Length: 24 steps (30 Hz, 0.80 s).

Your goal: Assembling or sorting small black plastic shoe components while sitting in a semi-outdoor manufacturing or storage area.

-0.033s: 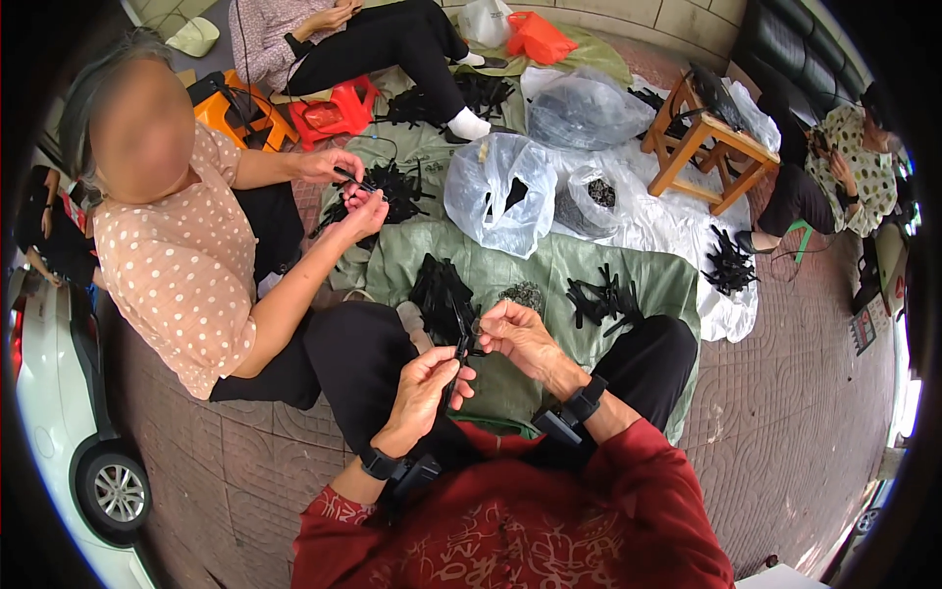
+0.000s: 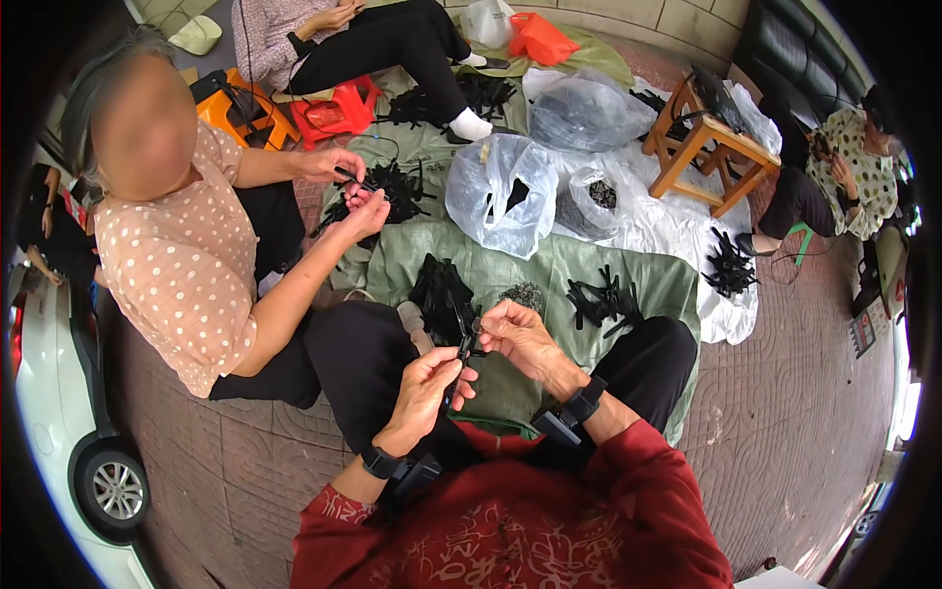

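My left hand (image 2: 429,386) is closed around a slim black strip (image 2: 464,344), which stands up past the thumb and fingertips. Close beside its upper part, my right hand (image 2: 517,337) pinches with thumb and forefinger; what sits in the pinch is too small to make out. Just beyond my hands, a heap of black strips (image 2: 439,294) lies on the green sheet (image 2: 392,250). A little pile of small metal pieces (image 2: 525,294) is partly hidden behind my right hand. Farther right lies a looser bunch of black strips (image 2: 603,296).
A co-worker (image 2: 177,265) sits close on my left, handling a black piece. Clear plastic bags (image 2: 500,191) and a wooden stool (image 2: 711,147) stand beyond the sheet. Two more people sit farther off. A white car (image 2: 59,422) is at the far left.
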Tool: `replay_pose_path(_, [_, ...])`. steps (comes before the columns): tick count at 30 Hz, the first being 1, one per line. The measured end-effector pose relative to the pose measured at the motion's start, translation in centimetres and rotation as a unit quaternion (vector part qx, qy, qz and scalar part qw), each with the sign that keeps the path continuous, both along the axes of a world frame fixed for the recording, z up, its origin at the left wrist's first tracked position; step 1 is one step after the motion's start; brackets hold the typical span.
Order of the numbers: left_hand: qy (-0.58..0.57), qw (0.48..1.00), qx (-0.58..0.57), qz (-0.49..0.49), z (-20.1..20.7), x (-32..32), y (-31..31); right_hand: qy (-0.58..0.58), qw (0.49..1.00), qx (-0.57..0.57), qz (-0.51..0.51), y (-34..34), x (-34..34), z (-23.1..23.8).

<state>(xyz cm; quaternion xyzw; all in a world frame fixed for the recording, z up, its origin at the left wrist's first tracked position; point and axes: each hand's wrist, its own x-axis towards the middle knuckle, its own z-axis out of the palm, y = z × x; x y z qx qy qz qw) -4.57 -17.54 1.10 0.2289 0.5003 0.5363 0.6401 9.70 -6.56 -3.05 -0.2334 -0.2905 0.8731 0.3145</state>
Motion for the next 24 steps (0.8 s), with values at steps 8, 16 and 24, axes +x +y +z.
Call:
replay_pose_path(8, [-0.018,1.0,0.004,0.014,-1.6,-0.1,1.5,0.021,0.996,-0.062,-0.053,0.6,-1.2,-1.0])
replay_pose_path(16, [-0.021,1.0,-0.003,0.01,-2.0,0.0,2.3,0.012,0.997,-0.044,-0.064,0.1,-2.0,-0.9])
replay_pose_path(24, [-0.025,1.0,-0.005,0.014,-2.3,0.1,2.2,0.013,0.998,-0.003,-0.058,-0.2,-1.8,-0.9])
